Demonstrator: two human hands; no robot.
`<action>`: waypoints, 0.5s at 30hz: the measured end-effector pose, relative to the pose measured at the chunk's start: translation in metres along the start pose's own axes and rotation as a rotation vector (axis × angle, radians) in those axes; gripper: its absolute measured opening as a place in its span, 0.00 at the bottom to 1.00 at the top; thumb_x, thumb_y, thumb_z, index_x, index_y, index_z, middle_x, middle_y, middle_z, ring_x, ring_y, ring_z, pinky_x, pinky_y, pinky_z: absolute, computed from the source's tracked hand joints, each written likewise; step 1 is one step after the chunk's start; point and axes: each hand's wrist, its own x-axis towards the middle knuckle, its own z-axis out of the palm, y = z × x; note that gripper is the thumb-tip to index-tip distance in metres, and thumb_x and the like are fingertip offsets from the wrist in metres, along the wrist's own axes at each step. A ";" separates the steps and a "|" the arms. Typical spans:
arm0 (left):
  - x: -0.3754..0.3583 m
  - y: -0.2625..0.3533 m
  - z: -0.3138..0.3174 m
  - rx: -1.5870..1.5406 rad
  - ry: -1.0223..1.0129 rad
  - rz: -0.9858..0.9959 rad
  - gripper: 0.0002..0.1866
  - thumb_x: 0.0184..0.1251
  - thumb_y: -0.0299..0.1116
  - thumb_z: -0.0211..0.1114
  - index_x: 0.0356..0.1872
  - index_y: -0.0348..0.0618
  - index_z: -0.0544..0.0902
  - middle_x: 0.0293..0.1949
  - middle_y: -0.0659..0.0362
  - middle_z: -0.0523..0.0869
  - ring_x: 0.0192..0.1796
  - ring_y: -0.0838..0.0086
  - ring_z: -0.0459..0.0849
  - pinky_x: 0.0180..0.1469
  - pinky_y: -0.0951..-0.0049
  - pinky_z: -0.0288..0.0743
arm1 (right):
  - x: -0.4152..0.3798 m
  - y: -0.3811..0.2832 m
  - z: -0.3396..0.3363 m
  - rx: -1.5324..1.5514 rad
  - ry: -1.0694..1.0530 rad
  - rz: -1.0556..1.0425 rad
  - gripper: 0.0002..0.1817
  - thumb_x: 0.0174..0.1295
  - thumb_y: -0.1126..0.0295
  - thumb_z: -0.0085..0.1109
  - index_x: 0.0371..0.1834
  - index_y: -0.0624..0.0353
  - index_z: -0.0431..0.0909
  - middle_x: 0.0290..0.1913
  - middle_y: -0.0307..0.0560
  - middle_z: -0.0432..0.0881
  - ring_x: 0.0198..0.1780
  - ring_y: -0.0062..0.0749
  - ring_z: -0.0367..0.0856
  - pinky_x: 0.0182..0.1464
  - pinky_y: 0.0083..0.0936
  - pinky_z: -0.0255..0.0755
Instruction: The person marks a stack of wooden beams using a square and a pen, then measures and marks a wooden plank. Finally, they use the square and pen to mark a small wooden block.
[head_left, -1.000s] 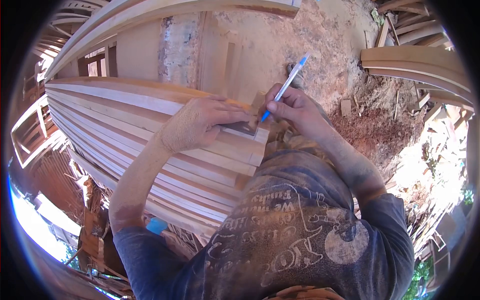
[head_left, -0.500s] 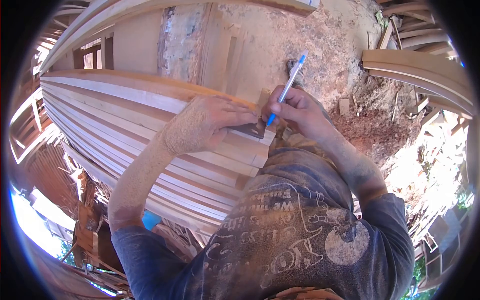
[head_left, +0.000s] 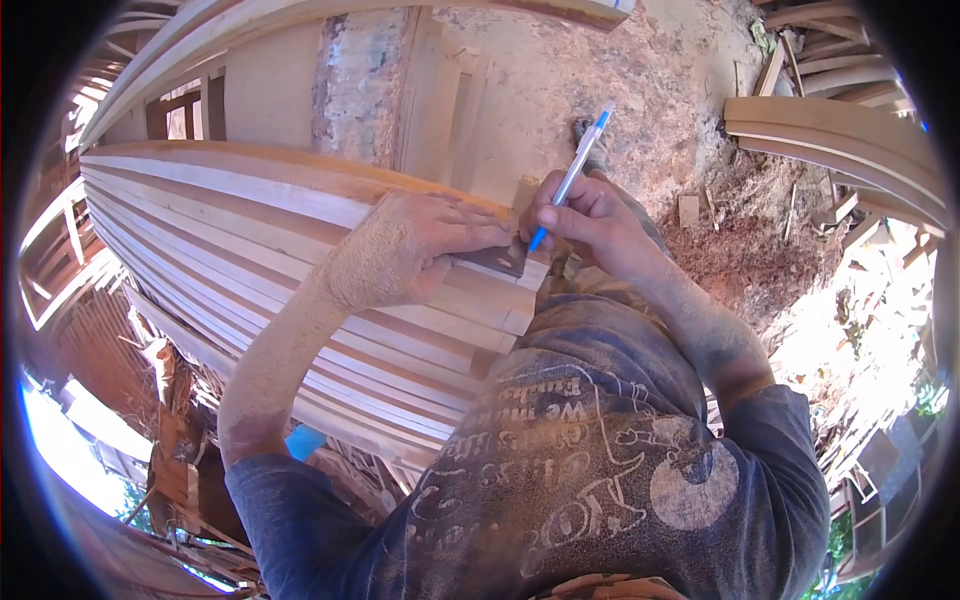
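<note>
My right hand (head_left: 598,218) pinches a blue-tipped ballpoint pen (head_left: 581,160), held slanted with its point down at the end of a pale wooden strip. A small dark flat plate (head_left: 500,260) lies across that strip, right beside the pen tip. My left hand (head_left: 425,245), dusted with sawdust, presses the plate down and holds it there, fingers over the top and thumb on the near side. Under both hands spreads a row of long wooden strips (head_left: 440,320) laid side by side, their ends close to my body.
More long boards (head_left: 250,30) curve across the upper left. At the right stands a stack of curved wooden pieces (head_left: 830,130). Offcuts, such as a small block (head_left: 689,211), lie on the dusty ground (head_left: 660,110). A blue object (head_left: 303,440) shows below my left forearm.
The pen and my right hand have shifted very slightly left along the dark plate's end. My left hand stays in place on the plate.
</note>
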 end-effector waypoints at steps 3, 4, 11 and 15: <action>0.000 0.001 0.000 0.004 0.003 -0.002 0.35 0.39 0.13 0.56 0.56 0.42 0.86 0.54 0.53 0.89 0.62 0.56 0.85 0.70 0.55 0.76 | 0.000 -0.001 0.000 0.010 -0.005 0.001 0.10 0.76 0.63 0.60 0.42 0.59 0.76 0.40 0.47 0.83 0.43 0.27 0.79 0.51 0.29 0.72; 0.000 0.002 -0.001 0.006 0.001 -0.003 0.35 0.39 0.13 0.56 0.56 0.42 0.86 0.54 0.53 0.89 0.62 0.56 0.85 0.70 0.55 0.76 | 0.000 -0.001 0.000 0.014 -0.004 0.001 0.10 0.76 0.63 0.60 0.42 0.59 0.76 0.40 0.47 0.83 0.43 0.27 0.79 0.51 0.29 0.72; -0.001 -0.002 0.003 0.039 0.018 0.024 0.34 0.39 0.15 0.59 0.56 0.42 0.86 0.53 0.52 0.90 0.61 0.56 0.86 0.68 0.55 0.78 | 0.000 0.003 -0.002 0.023 -0.007 -0.010 0.10 0.76 0.64 0.59 0.43 0.60 0.76 0.41 0.48 0.83 0.45 0.28 0.80 0.51 0.29 0.72; 0.001 0.000 0.003 0.054 0.055 0.044 0.26 0.48 0.21 0.69 0.54 0.43 0.87 0.52 0.53 0.90 0.59 0.56 0.87 0.64 0.56 0.81 | -0.001 0.001 -0.001 0.003 0.006 0.000 0.10 0.75 0.65 0.60 0.43 0.60 0.76 0.41 0.48 0.84 0.45 0.29 0.80 0.52 0.30 0.73</action>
